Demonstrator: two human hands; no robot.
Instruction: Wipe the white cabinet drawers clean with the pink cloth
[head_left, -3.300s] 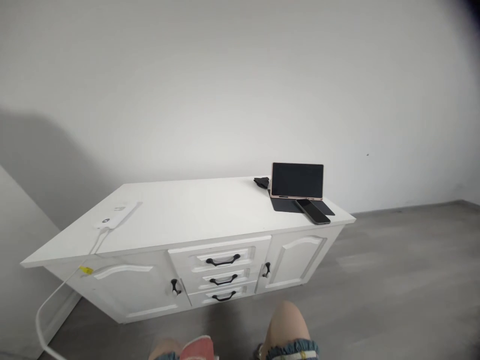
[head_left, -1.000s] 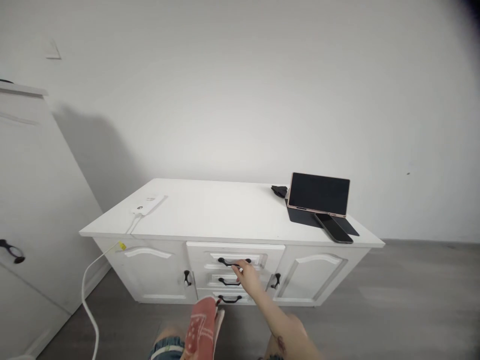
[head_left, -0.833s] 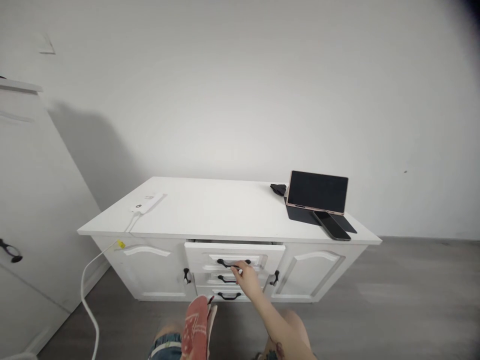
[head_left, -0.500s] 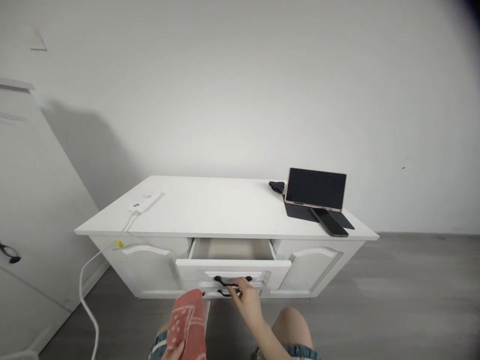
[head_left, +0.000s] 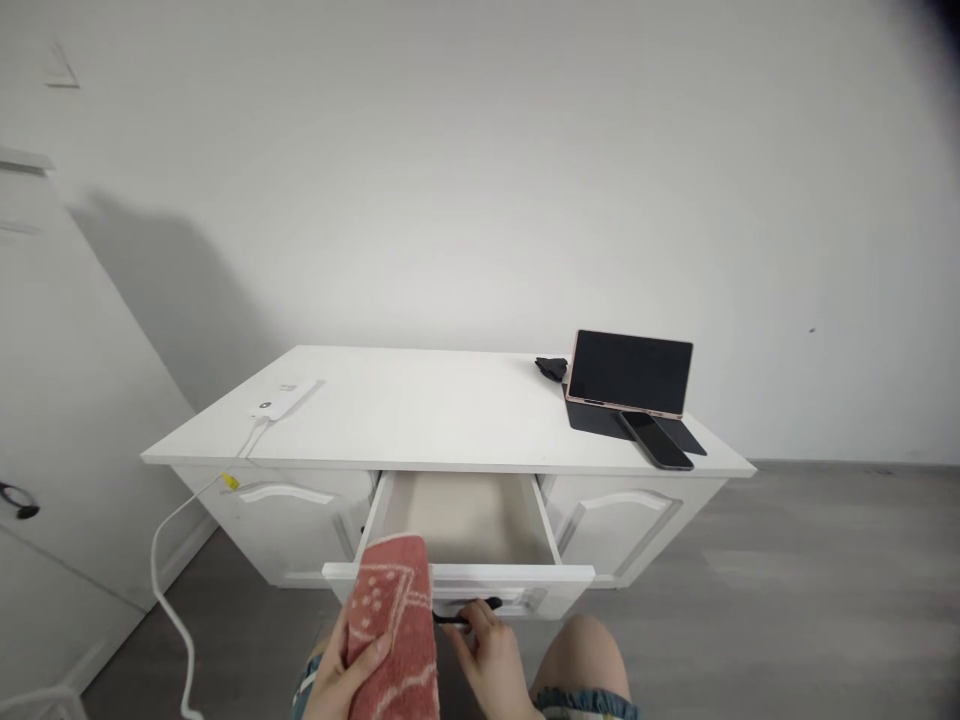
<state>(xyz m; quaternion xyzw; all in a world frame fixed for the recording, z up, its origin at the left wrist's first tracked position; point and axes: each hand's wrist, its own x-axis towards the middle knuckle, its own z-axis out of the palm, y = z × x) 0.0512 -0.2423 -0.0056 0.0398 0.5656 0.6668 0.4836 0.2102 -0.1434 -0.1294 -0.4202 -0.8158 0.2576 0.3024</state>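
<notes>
A low white cabinet (head_left: 420,415) stands against the wall, and its top drawer (head_left: 457,520) is pulled far out, with nothing visible inside. My right hand (head_left: 487,655) grips the drawer's black handle (head_left: 469,610) at the front panel. My left hand (head_left: 341,680) holds a folded red towel with a white pattern (head_left: 394,625), raised in front of the drawer's left front corner. My bare knees show at the bottom of the view.
On the cabinet top sit a dark tablet on a stand (head_left: 630,375), a phone (head_left: 656,440), a small black item (head_left: 551,367) and a white power strip (head_left: 281,398) whose cable (head_left: 161,580) drops to the grey floor. A white wardrobe (head_left: 60,450) stands at left.
My right hand has reached the top drawer's handle and pulled the drawer from closed to far out. My left hand has lifted the red towel up toward the drawer.
</notes>
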